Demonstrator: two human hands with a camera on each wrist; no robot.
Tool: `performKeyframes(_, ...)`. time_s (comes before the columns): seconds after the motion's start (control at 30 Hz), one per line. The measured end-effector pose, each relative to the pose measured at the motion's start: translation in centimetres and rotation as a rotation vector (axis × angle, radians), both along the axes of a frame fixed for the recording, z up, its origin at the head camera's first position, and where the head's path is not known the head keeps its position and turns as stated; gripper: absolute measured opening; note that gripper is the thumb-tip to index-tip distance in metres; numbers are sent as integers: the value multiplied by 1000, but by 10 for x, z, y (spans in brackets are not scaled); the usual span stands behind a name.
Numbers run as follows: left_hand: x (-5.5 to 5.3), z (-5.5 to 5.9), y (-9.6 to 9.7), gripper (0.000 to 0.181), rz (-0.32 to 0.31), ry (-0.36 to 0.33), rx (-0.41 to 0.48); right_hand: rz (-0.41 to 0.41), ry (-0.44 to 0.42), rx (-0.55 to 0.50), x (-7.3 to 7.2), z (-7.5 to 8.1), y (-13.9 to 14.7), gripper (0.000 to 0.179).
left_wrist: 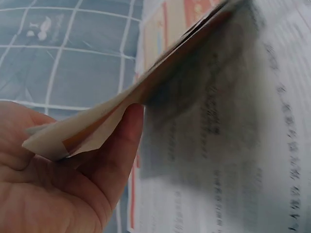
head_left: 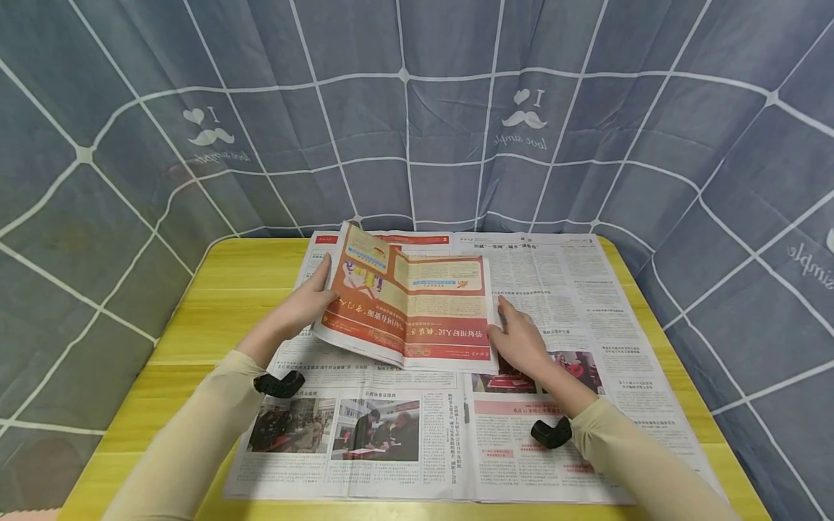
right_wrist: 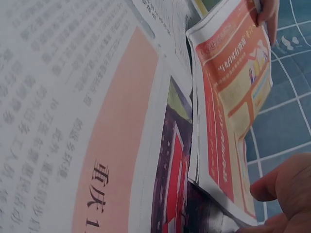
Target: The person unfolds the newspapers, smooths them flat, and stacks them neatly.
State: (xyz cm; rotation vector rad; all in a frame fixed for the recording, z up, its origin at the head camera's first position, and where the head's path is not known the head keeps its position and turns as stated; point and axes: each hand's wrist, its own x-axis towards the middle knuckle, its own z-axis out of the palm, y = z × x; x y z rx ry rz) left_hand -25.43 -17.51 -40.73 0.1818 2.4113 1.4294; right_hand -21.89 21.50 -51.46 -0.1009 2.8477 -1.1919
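Note:
A folded newspaper [head_left: 446, 304] with red and orange panels and a cartoon lies opened at its middle crease. My left hand [head_left: 301, 307] grips its left edge, with the thumb on the printed face. That left half tilts up, and in the left wrist view the folded sheets [left_wrist: 92, 124] stand between thumb and fingers of the left hand [left_wrist: 63, 184]. The right half lies lower, close over the spread newspaper [head_left: 391, 481]. My right hand [head_left: 521, 344] is at the right edge; in the right wrist view its thumb [right_wrist: 267, 187] extends beside the paper, apart from the fingers.
Beneath the spread newspaper is a yellow wood-grain table [head_left: 169, 391], showing at left, right and front. A grey-blue curtain [head_left: 443, 123] with white grid lines surrounds the table's back and sides. Black wrist bands [head_left: 280, 383] sit on both forearms.

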Motion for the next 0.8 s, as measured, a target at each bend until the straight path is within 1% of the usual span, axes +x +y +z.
performKeyframes(0.2, 0, -18, -11, 82, 19, 12, -22, -3, 6, 55, 0, -2, -1, 73)
performKeyframes(0.3, 1, -27, -15, 81, 34, 11, -28, 4, 3, 52, 0, -2, -4, 73)
performKeyframes(0.47, 1, -42, -21, 80, 65, -1, -19, 0, -21, 7, 1, -2, -6, 75)
performKeyframes(0.57, 1, -47, -23, 78, 74, -5, -33, -8, -43, -61, 2, -1, -7, 76)
performKeyframes(0.6, 1, -49, -23, 78, 75, -5, -41, -10, -57, -99, 2, -1, -7, 76)
performKeyframes(0.67, 2, -51, -23, 78, 78, -9, -55, -7, -82, -187, 2, -1, -7, 76)
performKeyframes(0.8, 3, -54, -23, 79, 84, -11, -73, 3, -126, -396, 1, -3, -7, 76)
